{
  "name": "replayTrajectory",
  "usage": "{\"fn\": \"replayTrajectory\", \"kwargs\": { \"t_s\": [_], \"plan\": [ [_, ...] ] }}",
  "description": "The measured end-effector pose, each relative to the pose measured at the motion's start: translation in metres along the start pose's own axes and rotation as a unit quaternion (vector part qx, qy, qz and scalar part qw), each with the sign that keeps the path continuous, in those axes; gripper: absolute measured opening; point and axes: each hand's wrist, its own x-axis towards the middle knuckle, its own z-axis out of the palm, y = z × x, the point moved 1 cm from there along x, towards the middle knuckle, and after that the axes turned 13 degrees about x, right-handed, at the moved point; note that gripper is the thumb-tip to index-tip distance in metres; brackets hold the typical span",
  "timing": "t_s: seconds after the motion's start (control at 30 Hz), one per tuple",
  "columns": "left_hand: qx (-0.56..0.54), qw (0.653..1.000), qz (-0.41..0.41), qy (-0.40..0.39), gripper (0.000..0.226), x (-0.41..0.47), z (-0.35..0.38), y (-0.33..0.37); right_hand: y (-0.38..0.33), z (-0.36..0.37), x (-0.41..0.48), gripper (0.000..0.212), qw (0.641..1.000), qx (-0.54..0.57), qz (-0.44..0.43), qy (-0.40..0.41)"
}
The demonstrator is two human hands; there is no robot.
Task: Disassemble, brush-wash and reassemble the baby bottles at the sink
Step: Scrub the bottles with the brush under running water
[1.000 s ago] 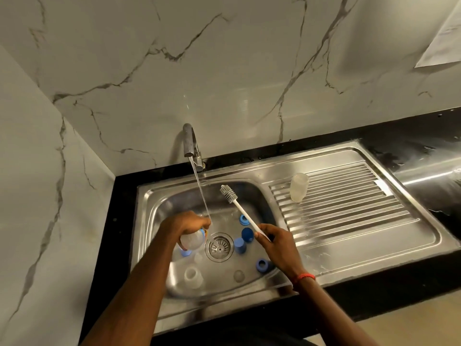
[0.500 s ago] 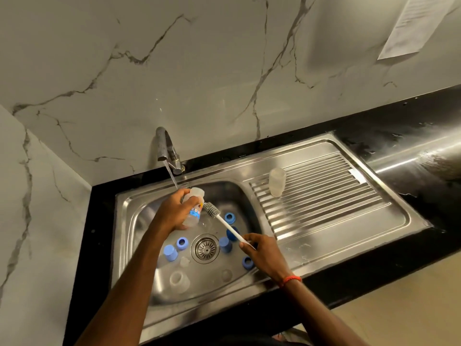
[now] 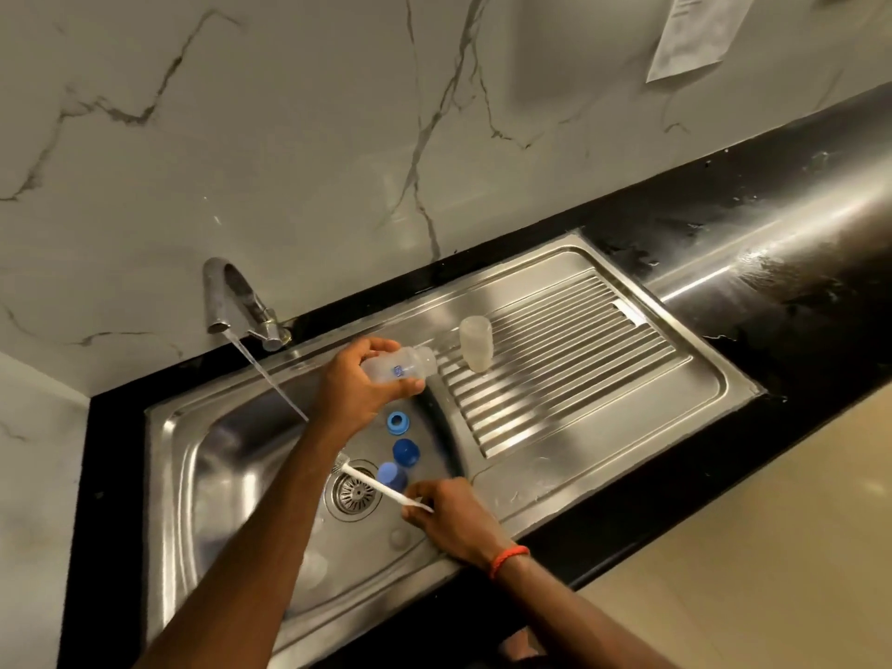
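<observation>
A person's two forearms reach over a stainless steel sink (image 3: 169, 475) set in a black counter. The left hand (image 3: 357, 383) grips a clear plastic baby bottle (image 3: 400, 366) around its base and body, holding it on its side with the open neck pointing away from the hand, toward the ribbed draining board (image 3: 579, 359). The right hand (image 3: 453, 516), nearer the person and below the left, pinches the white handle of a bottle brush (image 3: 381, 490); the handle runs from that hand toward the drain (image 3: 355, 492).

Just beyond the bottle's mouth, a second clear bottle (image 3: 475, 342) stands on the draining board. Between the two hands, in the basin, lie a blue screw ring (image 3: 397, 421) and two blue caps (image 3: 405, 450), one beside the other. A tap (image 3: 227, 294) on the far side of the left hand pours a thin stream into the basin.

The held bottle looks light, rigid and thin-walled, probably wet and slippery, so a full wrap around the body, as it is now gripped, seems the safest hold. The brush handle looks slim and somewhat flexible, best gripped near its end.

The brush head is hidden behind the left forearm. Pale, translucent pieces under and beside the forearm, possibly teats or covers, are too faint to identify. Whether the bottle holds water cannot be told, and its blue marking is unreadable.
</observation>
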Motion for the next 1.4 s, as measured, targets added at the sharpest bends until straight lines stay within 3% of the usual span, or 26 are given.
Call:
{"fn": "replayTrajectory", "kwargs": {
  "t_s": [0.6,0.87,1.0,1.13,1.3,1.4],
  "plan": [
    [0.158,0.977,0.133,-0.057,0.086,0.057,0.116,0.030,0.018,-0.018,0.013,0.030,0.999,-0.010,-0.028,0.012],
    [0.174,0.965,0.183,-0.063,0.086,0.056,0.136,0.031,0.013,-0.021,0.030,0.035,0.997,-0.018,-0.080,-0.011],
    [0.179,0.961,0.200,-0.062,0.085,0.054,0.146,0.033,0.015,-0.028,0.031,0.027,0.994,-0.021,-0.108,-0.009],
    [0.171,0.962,0.205,-0.066,0.092,0.055,0.153,0.032,0.015,-0.030,0.035,0.042,0.992,-0.014,-0.120,-0.025],
    [0.159,0.963,0.206,-0.070,0.098,0.052,0.154,0.027,0.012,-0.034,0.035,0.028,0.990,-0.017,-0.136,-0.038],
    [0.149,0.966,0.199,-0.066,0.100,0.049,0.153,0.025,0.011,-0.034,0.037,0.040,0.989,-0.016,-0.145,-0.035]
  ]
}}
